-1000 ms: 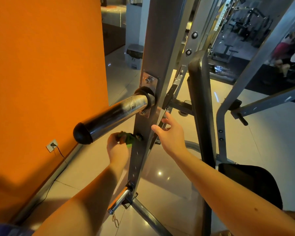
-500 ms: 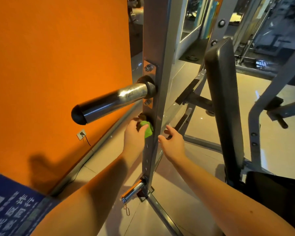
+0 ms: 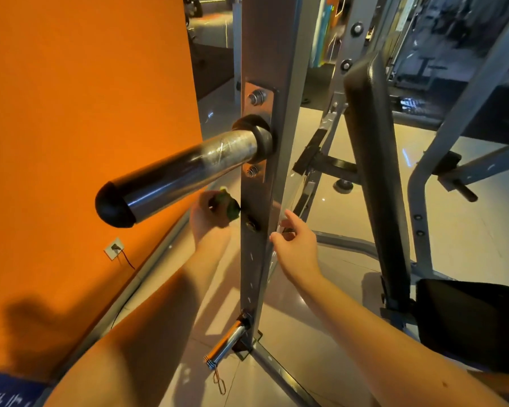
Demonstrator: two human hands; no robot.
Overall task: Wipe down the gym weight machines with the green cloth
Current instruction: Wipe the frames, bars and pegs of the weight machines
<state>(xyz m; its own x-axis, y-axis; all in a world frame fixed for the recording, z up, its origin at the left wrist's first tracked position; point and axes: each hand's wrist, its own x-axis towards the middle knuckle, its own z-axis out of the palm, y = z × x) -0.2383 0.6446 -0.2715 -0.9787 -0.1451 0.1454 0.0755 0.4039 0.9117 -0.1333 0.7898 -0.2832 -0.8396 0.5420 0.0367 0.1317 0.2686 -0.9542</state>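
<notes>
A grey steel upright (image 3: pixel 257 259) of the weight machine stands in the middle, with a thick chrome weight peg (image 3: pixel 182 168) sticking out to the left. Below the peg, my left hand (image 3: pixel 207 217) grips the bunched green cloth (image 3: pixel 231 208) just left of the upright's face. My right hand (image 3: pixel 296 245) is on the upright's right side with fingers spread loosely, fingertips at its edge, holding nothing.
An orange wall (image 3: pixel 86 127) with a socket (image 3: pixel 113 248) closes off the left. A black padded backrest (image 3: pixel 373 160) leans to the right above a black seat (image 3: pixel 473 321). A short peg with a clip (image 3: pixel 228 345) juts out near the floor.
My left hand with the cloth has shifted left, off the upright's face and under the peg. My right hand has stayed at the upright's right edge, fingers now more spread.
</notes>
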